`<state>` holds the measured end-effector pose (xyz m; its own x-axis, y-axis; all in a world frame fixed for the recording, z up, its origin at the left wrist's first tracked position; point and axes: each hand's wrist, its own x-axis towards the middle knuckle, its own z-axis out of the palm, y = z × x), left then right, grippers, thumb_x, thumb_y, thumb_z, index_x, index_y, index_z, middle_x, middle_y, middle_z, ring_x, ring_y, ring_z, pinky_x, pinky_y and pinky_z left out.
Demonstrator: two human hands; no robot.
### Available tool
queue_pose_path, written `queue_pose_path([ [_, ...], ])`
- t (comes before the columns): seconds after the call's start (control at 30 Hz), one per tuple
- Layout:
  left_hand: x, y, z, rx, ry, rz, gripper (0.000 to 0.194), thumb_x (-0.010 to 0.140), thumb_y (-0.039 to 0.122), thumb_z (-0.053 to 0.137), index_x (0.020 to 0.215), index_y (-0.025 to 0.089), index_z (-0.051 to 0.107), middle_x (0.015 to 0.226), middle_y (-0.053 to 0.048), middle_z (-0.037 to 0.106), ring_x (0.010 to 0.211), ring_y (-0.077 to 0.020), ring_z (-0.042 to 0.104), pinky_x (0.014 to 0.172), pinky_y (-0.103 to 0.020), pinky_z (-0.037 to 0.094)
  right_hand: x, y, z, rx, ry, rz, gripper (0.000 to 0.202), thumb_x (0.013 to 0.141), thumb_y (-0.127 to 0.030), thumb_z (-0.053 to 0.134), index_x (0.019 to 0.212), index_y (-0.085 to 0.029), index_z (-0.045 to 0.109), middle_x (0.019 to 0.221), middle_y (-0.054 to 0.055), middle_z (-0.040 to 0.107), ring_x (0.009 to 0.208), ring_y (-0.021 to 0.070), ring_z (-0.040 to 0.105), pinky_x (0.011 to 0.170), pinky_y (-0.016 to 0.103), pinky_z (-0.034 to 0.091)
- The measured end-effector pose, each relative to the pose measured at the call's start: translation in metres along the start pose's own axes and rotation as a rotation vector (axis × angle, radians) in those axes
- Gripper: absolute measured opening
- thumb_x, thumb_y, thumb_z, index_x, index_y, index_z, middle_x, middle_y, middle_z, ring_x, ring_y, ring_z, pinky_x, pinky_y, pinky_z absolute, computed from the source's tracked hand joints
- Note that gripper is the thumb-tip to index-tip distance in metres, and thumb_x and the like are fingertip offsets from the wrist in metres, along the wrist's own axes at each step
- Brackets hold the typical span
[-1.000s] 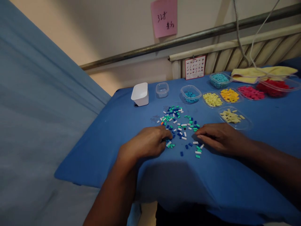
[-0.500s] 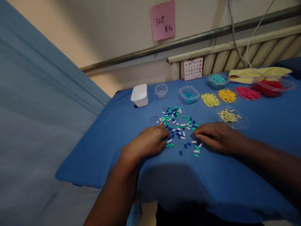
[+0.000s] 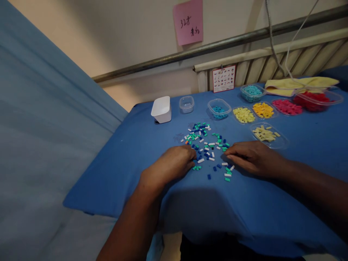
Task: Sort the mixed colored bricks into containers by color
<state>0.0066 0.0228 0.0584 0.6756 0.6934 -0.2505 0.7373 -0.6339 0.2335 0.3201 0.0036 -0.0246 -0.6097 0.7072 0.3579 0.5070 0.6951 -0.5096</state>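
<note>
Small toy building bricks (image 3: 209,144) in green, white and dark blue lie loosely scattered on the blue cloth, with one orange brick (image 3: 187,142) at the left of the pile. My left hand (image 3: 176,161) rests at the pile's left edge, fingers curled down, beside a white brick (image 3: 201,161). Whatever its fingertips may hold is hidden. Across the pile, my right hand (image 3: 251,156) lies on its side with thumb and forefinger pressed together, close to some green bricks (image 3: 225,148). Anything between those fingers is too small to make out.
Clear tubs of blue (image 3: 219,110), turquoise (image 3: 252,92) and red pieces (image 3: 312,101) stand behind, among shallow trays of yellow (image 3: 244,115), orange (image 3: 263,110), pink (image 3: 287,107) and cream pieces (image 3: 264,134). A white box (image 3: 162,108) and small clear tub (image 3: 186,104) sit back left.
A white brick beside my left fingertips has shifted a little to the right and away from me. My left fingers have drawn slightly left. My right hand stays in place.
</note>
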Motion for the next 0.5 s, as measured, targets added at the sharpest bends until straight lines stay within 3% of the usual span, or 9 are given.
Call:
queue_pose_path([
  [0.2,0.006,0.000,-0.005,-0.058,-0.050,-0.112,0.008,0.093,0.026,0.064,0.094,0.021,0.070,0.088,-0.005,0.072,0.072,-0.0198,0.060,0.065,-0.032,0.038,0.000,0.000,0.000,-0.052,0.004,-0.056,0.021,0.111,-0.029,0.057,0.113,-0.022,0.077,0.098,0.005,0.081,0.085,0.0200,0.077,0.076,0.031,0.056],
  [0.5,0.019,-0.007,-0.011,-0.097,-0.046,-0.106,0.014,0.090,0.026,0.059,0.093,0.019,0.072,0.086,-0.004,0.073,0.069,-0.0173,0.059,0.062,-0.030,0.038,0.000,-0.019,0.002,-0.074,0.043,-0.209,0.022,0.113,-0.027,0.055,0.116,-0.019,0.075,0.094,0.006,0.079,0.082,0.0190,0.074,0.076,0.031,0.054],
])
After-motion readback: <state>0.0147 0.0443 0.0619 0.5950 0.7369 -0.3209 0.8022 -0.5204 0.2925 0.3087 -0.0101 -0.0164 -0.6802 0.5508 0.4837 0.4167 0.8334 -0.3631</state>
